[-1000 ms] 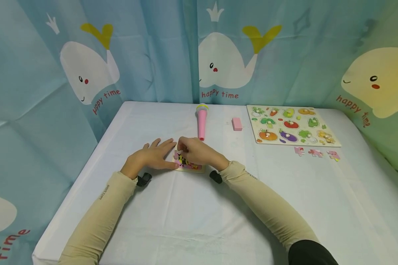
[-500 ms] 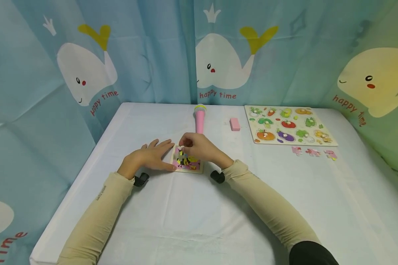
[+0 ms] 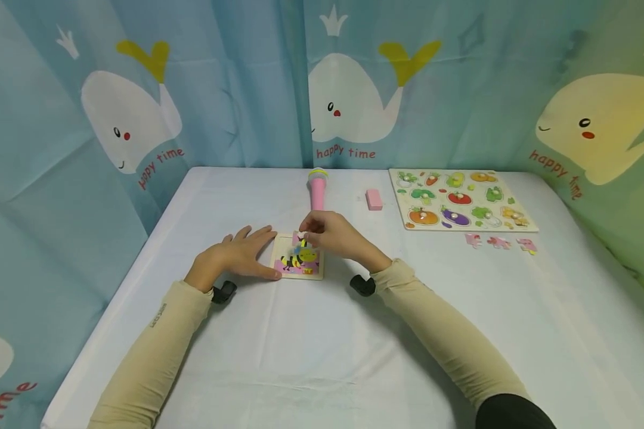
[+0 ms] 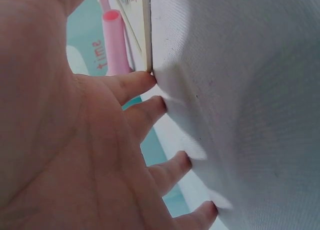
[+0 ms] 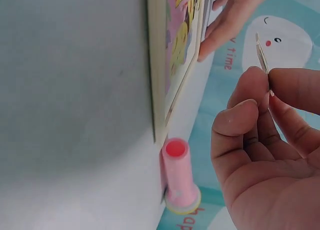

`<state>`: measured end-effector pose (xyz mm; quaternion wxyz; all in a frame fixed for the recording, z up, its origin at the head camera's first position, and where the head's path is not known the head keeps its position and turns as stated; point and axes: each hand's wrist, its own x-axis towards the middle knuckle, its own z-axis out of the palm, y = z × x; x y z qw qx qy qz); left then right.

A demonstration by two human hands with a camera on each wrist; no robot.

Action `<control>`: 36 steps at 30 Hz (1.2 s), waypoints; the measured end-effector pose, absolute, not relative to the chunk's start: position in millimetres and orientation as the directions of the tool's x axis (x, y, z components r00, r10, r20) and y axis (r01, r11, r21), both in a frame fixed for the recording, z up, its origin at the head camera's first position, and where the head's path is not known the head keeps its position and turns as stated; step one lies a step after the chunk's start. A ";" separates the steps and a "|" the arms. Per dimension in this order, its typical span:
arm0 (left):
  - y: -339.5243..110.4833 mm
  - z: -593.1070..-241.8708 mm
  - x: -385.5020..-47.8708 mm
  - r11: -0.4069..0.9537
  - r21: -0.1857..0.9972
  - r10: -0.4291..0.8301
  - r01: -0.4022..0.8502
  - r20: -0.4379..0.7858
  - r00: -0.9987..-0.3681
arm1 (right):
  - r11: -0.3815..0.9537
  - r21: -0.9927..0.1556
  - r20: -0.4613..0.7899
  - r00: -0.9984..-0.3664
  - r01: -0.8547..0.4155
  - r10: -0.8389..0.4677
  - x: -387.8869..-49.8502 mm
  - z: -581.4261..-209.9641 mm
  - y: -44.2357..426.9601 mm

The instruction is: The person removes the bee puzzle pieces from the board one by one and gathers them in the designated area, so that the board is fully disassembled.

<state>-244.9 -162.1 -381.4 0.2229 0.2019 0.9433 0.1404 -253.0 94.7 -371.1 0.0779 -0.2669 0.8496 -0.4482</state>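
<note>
Hands: two. Left hand (image 3: 235, 257) is lying spread, fingers apart, its thumb and index finger touching one puzzle tray (image 3: 282, 244). Right hand (image 3: 339, 233) is pinching one puzzle piece (image 5: 262, 57) between thumb and finger, holding it raised over the tray's far side. The tray, sitting flat on the white table (image 3: 290, 357) just in front of both hands, is showing one bee, partly filled in.

Others, counted: one pink microphone (image 3: 318, 193), lying beyond the tray; one pink block (image 3: 374, 199); one vegetable board (image 3: 479, 201); three loose pieces (image 3: 499, 242), lying in a row along its near edge.

Writing: curtain (image 3: 247, 89) is reading "happy time" three times, plus "time" lower left. Left sleeve (image 3: 139, 351) is carrying lettering too small to read surely.
</note>
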 end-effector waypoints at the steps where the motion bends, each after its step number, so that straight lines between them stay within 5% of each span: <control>1: -162.1 -381.9 -244.8 0.880 0.354 0.441 0.316 -0.365 -0.820 | 0.455 -0.806 0.105 -0.847 -0.380 -0.521 -252.4 -370.9 96.7; 36: -161.7 -380.9 -242.2 0.863 0.384 0.462 0.328 -0.339 -0.819 | 0.515 -0.811 0.078 -0.923 -0.278 -0.377 -230.7 -359.2 189.1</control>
